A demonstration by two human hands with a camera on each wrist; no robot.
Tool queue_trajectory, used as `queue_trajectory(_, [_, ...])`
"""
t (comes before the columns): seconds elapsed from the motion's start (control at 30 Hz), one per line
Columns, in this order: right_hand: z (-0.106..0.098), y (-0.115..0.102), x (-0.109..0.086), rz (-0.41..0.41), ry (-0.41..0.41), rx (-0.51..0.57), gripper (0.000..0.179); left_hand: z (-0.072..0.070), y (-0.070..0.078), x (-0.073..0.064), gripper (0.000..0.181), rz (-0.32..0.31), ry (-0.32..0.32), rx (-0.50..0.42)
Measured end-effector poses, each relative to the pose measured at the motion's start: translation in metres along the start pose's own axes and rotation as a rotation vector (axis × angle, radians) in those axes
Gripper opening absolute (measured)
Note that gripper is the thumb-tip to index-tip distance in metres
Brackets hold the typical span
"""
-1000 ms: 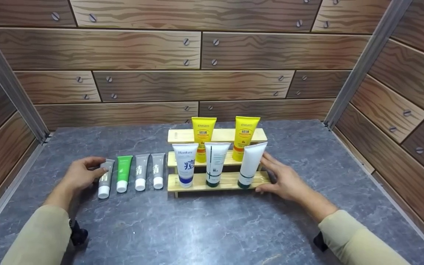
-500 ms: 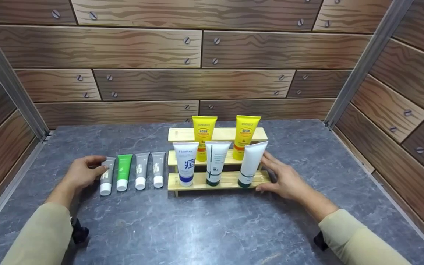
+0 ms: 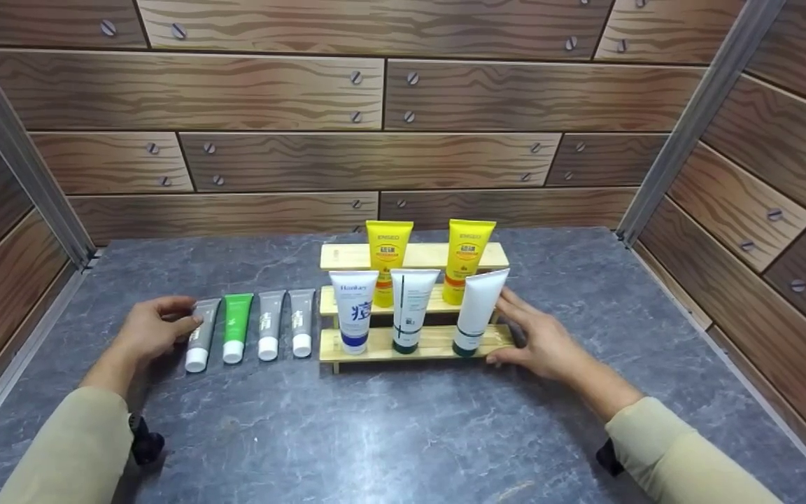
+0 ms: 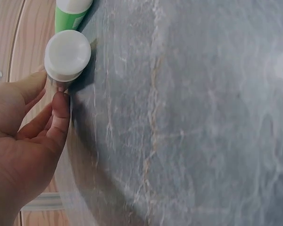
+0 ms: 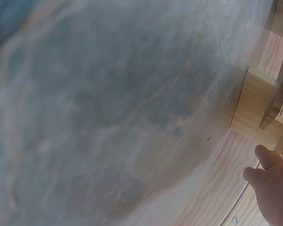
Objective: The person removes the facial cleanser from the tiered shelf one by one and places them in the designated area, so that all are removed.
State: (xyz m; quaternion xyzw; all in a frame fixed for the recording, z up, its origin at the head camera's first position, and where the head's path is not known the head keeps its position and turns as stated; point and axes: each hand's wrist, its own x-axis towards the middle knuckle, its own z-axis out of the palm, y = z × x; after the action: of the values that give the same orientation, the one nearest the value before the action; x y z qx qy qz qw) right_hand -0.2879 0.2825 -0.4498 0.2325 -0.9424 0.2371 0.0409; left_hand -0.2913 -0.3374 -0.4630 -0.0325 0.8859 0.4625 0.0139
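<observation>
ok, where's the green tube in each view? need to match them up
Head: the green tube lies left of centre, second from left in the row of four.
Left wrist: upper left, cut off by the top edge, just above the leftmost grey tube.
Right wrist: not in it.
Shared landmark: the grey marbled tabletop, in all three.

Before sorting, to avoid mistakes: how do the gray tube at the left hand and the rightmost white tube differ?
The gray tube has a white cap; the white tube, a dark green cap. The gray tube lies down; the white tube stands tilted on the rack. Both are capped.
</observation>
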Motion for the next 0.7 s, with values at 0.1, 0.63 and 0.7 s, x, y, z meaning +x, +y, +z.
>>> queue_trajectory(0.1, [0.0,0.0,0.0,0.003,0.002,-0.004,0.103,-0.004,0.002,-0.002,0.054,0.011,-0.001,0.004])
queue_trajectory(0.63, [0.0,0.001,0.0,-0.011,0.005,0.004,0.104,-0.033,0.043,-0.017,0.061,0.131,0.026,0.058])
queue_trajectory(0.7, [0.0,0.001,0.0,-0.002,-0.002,0.009,0.104,-0.032,0.054,-0.018,0.061,0.137,0.018,0.029])
